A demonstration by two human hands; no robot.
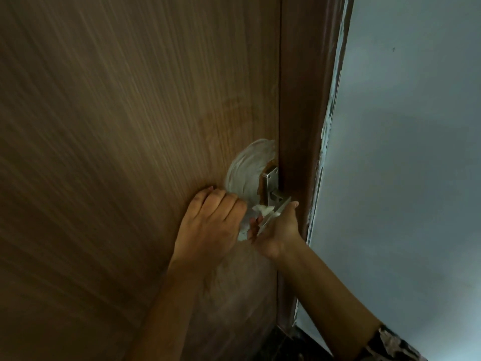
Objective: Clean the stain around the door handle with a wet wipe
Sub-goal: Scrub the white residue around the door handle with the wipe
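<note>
A whitish smeared stain (247, 165) curves around the metal handle plate (270, 178) on the brown wooden door (130, 126). My left hand (210, 222) lies flat against the door just left of and below the stain, with a bit of white wipe (263, 210) showing at its fingertips. My right hand (278, 230) is closed around the silver lever handle (279, 207), which points toward me. Most of the wipe is hidden under my left hand.
The dark brown door frame (299, 126) runs down the right of the door, with chipped paint along its edge. A pale grey-blue wall (403, 165) fills the right side. Dark floor (283, 345) shows at the bottom.
</note>
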